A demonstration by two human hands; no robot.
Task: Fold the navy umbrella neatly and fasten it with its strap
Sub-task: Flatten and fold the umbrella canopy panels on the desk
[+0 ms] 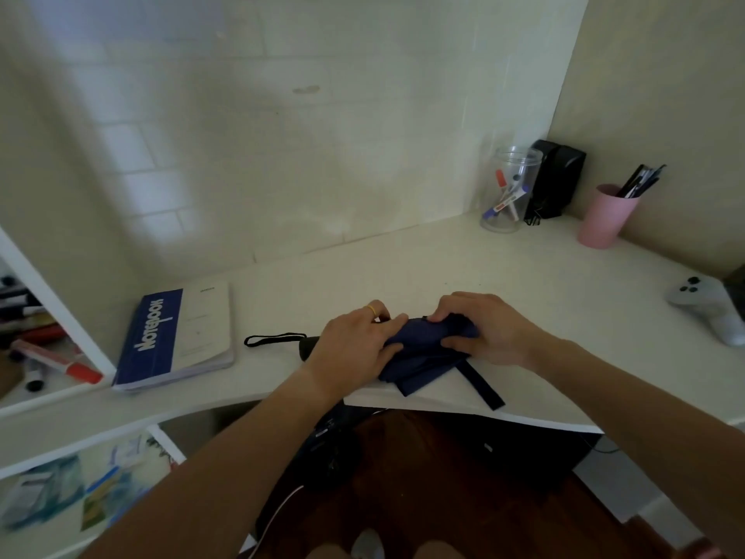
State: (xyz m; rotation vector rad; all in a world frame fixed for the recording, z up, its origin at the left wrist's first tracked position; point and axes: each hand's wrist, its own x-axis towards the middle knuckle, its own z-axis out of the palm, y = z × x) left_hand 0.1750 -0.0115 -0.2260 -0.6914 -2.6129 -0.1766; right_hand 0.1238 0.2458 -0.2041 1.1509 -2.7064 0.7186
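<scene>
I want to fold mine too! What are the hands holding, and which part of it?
Both hands hold the navy umbrella by its bunched cloth: left hand nearer the handle end, right hand at the other end. Its strap hangs loose.

A home study corner: white desk (463,268), notebook (177,336), pen cup (604,219).

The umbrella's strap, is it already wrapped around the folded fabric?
No, the strap lies loose on the desk, trailing from the navy umbrella toward the desk's edge.
</scene>
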